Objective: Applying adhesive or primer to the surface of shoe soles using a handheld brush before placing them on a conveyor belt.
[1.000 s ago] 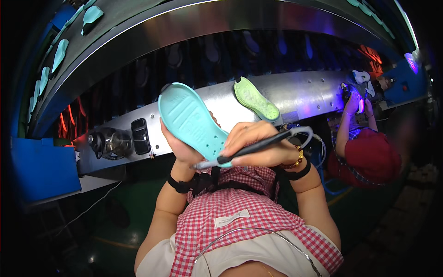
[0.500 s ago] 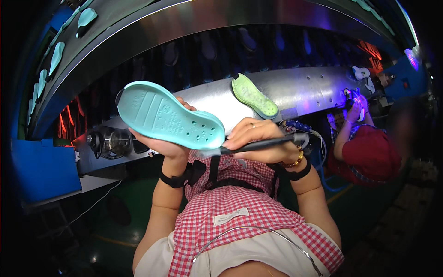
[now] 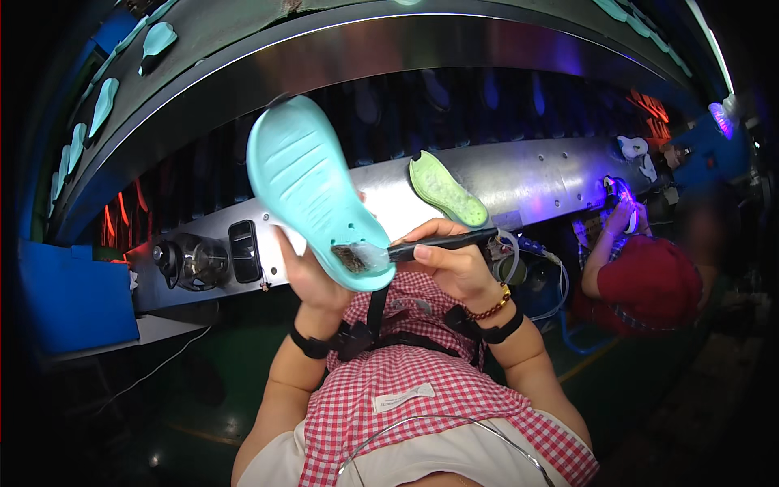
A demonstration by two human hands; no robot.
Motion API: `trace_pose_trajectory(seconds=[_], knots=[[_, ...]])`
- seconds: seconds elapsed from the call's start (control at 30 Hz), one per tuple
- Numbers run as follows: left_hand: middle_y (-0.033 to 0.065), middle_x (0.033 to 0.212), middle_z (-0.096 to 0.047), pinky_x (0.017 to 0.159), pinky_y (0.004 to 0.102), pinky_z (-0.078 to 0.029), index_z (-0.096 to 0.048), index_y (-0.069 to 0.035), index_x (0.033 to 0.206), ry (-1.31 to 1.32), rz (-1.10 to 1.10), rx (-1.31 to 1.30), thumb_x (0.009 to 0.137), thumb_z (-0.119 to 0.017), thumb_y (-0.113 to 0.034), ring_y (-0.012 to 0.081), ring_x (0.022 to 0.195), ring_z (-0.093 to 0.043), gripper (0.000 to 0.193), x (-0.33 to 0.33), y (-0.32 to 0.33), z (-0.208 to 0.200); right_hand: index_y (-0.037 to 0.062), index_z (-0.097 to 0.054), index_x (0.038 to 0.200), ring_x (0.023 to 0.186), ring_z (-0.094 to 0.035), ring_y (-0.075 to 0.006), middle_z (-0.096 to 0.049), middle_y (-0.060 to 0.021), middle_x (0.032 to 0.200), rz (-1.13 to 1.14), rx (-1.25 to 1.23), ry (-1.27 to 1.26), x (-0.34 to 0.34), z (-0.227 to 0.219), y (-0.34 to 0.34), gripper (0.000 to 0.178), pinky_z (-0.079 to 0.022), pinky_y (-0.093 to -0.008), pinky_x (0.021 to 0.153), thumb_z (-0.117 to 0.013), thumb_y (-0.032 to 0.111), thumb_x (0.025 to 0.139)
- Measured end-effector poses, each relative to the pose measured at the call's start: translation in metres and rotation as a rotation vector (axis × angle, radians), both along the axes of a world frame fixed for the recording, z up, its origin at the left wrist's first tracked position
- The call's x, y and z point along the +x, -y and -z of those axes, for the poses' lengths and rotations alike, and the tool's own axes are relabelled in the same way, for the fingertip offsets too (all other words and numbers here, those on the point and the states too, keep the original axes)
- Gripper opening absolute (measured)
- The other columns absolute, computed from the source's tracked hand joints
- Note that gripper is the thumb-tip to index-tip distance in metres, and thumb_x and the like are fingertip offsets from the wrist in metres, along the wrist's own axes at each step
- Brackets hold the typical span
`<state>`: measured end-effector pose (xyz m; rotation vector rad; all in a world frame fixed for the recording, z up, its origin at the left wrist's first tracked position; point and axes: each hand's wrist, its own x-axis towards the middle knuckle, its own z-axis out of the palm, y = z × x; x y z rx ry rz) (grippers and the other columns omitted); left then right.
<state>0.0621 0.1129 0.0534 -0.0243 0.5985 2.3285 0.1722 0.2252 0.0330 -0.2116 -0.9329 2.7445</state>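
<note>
My left hand (image 3: pixel 312 280) grips a turquoise shoe sole (image 3: pixel 302 174) from beneath, its ridged, holed face toward me. The fingers under the sole are mostly hidden. The sole stands steeply, with the broad end away from me and the narrower end near. In my right hand (image 3: pixel 456 266) is a brush (image 3: pixel 442 243) with a black handle, held between thumb and fingers. Its bristles lie against the holed area of the near end. Beyond my right hand, a pale green sole-shaped piece (image 3: pixel 446 191) rests on the metal bench (image 3: pixel 535 174).
Left on the bench are a dark glass pot (image 3: pixel 199 261) and a black phone-like object (image 3: pixel 244 252). A blue box (image 3: pixel 77 300) stands far left. Several turquoise soles (image 3: pixel 103 105) lie on the belt above. To the right, a co-worker in red (image 3: pixel 649 272) handles a shoe under violet light.
The sole has swung more upright and its broad end points away from me. The brush's bristles have come from the sole's near edge onto the holed area.
</note>
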Motion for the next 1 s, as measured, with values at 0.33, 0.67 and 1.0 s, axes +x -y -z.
trace_pose_trajectory(seconds=[0.33,0.67,1.0], knots=[[0.0182,0.102,-0.055,0.073,0.0391,-0.051,-0.040,0.000,0.119,-0.118,0.472,-0.112,0.090,-0.027,-0.037,0.0272,0.086,-0.059,0.049,-0.033,0.015,0.033,0.0005,-0.062,0.090,0.074,-0.059,-0.0108,-0.063,-0.0079,0.084,-0.104,0.994,0.027,0.004,-0.031,-0.014,0.021,-0.047,-0.0217,0.067,-0.065,0.001,0.070],[0.0174,0.100,-0.056,0.071,0.0292,-0.049,-0.045,0.005,0.114,-0.403,0.945,-0.503,0.081,-0.049,-0.029,0.0207,0.085,-0.058,0.048,-0.044,0.022,0.006,0.0005,-0.061,0.088,0.083,-0.061,-0.0242,-0.063,-0.0122,0.088,-0.436,1.191,-0.369,-0.002,-0.046,-0.041,0.018,-0.048,-0.0305,0.073,-0.064,0.002,0.070],[0.0163,0.101,-0.057,0.073,0.0265,-0.047,-0.048,0.006,0.112,-0.333,0.846,-0.507,0.077,-0.053,-0.031,0.0183,0.085,-0.057,0.051,-0.056,0.049,0.015,0.0001,-0.062,0.090,0.087,-0.061,-0.0242,-0.062,-0.0144,0.093,-0.337,1.196,-0.241,0.024,-0.045,-0.047,0.020,-0.048,-0.0318,0.078,-0.063,0.001,0.070]])
